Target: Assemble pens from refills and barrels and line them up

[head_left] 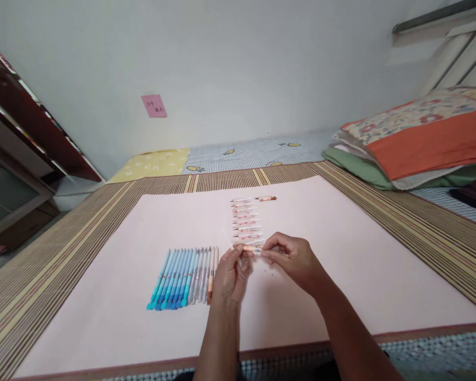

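Observation:
My left hand (232, 272) is closed on a cream pen barrel (252, 248) with small dark print, held roughly level. A thin white stick (225, 234), perhaps a refill, pokes up from the same hand. The fingertips of my right hand (293, 256) pinch the barrel's right end. Just beyond the hands, several slim pinkish-clear pen pieces (246, 216) with dark tips form a column. To the left lie blue pens (174, 278), clear barrels (199, 275) and peach-brown pens (212, 272), side by side. One short brown-ended pen piece (266, 199) rests at the back.
A pale pink sheet (115, 296) covers much of the striped mat (35, 280). Folded bedding (428, 137) is piled at the back right. Behind stands a white wall (241, 69) with a pink note (154, 106). Tiny dark specks lie near my right hand.

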`<control>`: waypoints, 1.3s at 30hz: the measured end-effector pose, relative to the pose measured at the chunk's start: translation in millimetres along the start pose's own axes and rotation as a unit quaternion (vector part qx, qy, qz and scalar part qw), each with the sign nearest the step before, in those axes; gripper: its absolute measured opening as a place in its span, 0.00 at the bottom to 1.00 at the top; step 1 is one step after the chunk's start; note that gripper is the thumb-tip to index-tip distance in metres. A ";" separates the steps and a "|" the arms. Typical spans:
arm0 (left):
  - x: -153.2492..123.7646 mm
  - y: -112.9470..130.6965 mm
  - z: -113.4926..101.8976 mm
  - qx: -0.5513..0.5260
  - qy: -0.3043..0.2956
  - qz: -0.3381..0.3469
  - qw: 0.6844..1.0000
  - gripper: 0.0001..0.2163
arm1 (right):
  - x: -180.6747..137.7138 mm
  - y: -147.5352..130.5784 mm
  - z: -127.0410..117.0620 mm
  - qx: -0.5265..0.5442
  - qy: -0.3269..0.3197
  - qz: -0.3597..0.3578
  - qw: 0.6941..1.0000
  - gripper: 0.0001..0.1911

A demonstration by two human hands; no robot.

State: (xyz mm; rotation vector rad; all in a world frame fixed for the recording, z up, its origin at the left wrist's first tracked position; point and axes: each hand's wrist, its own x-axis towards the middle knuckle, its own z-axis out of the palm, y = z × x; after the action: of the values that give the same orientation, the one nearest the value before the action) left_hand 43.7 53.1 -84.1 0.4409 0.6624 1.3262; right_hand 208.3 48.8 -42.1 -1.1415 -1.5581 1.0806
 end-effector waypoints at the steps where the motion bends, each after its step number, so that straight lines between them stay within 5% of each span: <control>1: -0.4 0.5 0.1 0.004 -0.003 -0.001 1.000 0.14 | -0.2 0.0 -1.0 0.004 -0.005 0.003 1.000 0.07; 11: -0.6 0.0 -2.7 0.012 -0.028 -0.026 0.999 0.15 | 2.8 4.1 -1.4 0.091 -0.009 0.004 0.996 0.13; 23: -3.4 2.2 -1.1 0.048 -0.060 -0.022 0.997 0.15 | 8.1 22.3 -0.1 0.252 -0.080 0.091 0.960 0.22; 30: -2.8 -1.8 -0.3 0.155 -0.101 0.009 0.983 0.21 | 8.5 32.4 10.9 0.242 -0.188 0.153 0.940 0.25; 34: -0.9 -3.9 1.3 0.170 -0.065 0.028 0.983 0.20 | 11.2 42.9 25.0 0.338 -0.155 0.214 0.903 0.23; 39: -0.8 -3.3 1.5 0.254 -0.026 0.075 0.964 0.23 | 19.2 51.9 31.6 0.482 -0.024 0.218 0.848 0.16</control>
State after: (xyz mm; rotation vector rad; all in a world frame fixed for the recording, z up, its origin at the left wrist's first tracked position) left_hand 47.0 51.8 -85.0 0.9533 0.9428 1.2738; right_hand 184.2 73.1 -95.9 -0.7340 -0.5665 1.8997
